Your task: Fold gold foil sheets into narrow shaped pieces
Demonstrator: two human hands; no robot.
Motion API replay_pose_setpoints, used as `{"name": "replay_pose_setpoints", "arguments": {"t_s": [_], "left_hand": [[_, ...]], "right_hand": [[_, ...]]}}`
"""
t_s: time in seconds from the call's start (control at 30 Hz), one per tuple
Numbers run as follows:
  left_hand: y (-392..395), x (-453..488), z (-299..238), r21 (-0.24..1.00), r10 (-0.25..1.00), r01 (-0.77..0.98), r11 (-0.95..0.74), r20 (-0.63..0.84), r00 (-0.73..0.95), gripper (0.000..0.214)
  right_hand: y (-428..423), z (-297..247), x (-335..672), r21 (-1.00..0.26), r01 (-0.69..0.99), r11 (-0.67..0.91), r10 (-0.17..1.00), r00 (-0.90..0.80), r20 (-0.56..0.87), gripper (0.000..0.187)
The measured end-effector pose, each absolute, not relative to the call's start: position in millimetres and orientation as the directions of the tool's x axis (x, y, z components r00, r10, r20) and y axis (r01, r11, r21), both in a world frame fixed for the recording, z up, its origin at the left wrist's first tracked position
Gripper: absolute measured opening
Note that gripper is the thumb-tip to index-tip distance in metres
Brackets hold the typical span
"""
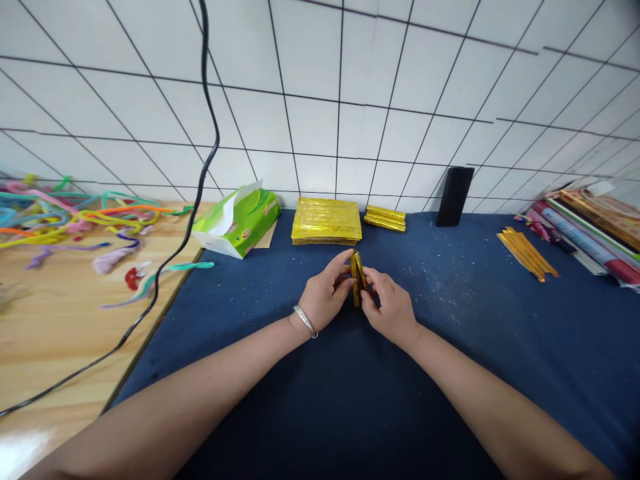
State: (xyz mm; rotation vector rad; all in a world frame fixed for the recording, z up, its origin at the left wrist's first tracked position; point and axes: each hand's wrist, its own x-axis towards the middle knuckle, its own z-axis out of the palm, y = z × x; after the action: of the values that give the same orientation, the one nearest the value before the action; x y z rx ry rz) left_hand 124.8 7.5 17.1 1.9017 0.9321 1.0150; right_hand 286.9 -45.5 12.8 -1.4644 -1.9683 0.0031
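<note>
Between my two hands stands a narrow piece of folded gold foil paper (356,280), bent into a tall, thin shape above the dark blue cloth (440,280). My left hand (326,291), with a silver bangle at the wrist, pinches its left side. From the right, my right hand (391,305) grips the other side with thumb and fingers. Just beyond the hands lies a stack of gold foil sheets (327,221). To its right are several folded gold strips (385,218).
A green tissue pack (245,220) sits back left. Colourful pipe cleaners (90,213) cover part of the wooden table (55,333). A black cable (204,167) hangs at left. A black phone (455,197) leans on the tiled wall. Orange-gold strips (527,253) and books (585,233) lie right.
</note>
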Motion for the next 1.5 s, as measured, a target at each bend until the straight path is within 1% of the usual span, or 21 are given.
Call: {"name": "replay_pose_setpoints", "arguments": {"t_s": [0.3,0.77,0.9,1.03,1.2,1.37,1.5], "left_hand": [[8.1,124.2,17.0,0.864,0.861,0.271,-0.425,0.294,0.415,0.054],[9.7,124.2,17.4,0.851,0.878,0.333,-0.406,0.262,0.4,0.054],[10.7,124.7,16.3,0.892,0.878,0.256,-0.372,0.249,0.408,0.052],[12.6,124.8,15.9,0.939,0.887,0.157,-0.306,0.221,0.405,0.043],[16.7,124.0,14.8,0.961,0.913,0.099,-0.258,0.209,0.35,0.035],[20.7,123.2,15.0,0.979,0.937,0.066,-0.192,0.163,0.31,0.029],[21.5,123.7,17.5,0.982,0.94,0.043,-0.186,0.165,0.298,0.026]], "right_hand": [[-44.9,10.8,287.8,-0.394,0.834,0.388,0.842,-0.146,0.52,0.044],[-44.0,10.2,287.8,-0.432,0.826,0.362,0.859,-0.115,0.499,0.044],[-43.7,11.3,287.5,-0.437,0.825,0.358,0.863,-0.115,0.491,0.043],[-44.3,13.6,287.3,-0.431,0.826,0.365,0.871,-0.139,0.471,0.043],[-44.7,16.3,286.2,-0.424,0.823,0.378,0.877,-0.172,0.448,0.04],[-43.9,14.1,286.0,-0.41,0.823,0.393,0.877,-0.2,0.438,0.039],[-44.0,13.0,286.2,-0.418,0.811,0.409,0.869,-0.206,0.451,0.038]]}}
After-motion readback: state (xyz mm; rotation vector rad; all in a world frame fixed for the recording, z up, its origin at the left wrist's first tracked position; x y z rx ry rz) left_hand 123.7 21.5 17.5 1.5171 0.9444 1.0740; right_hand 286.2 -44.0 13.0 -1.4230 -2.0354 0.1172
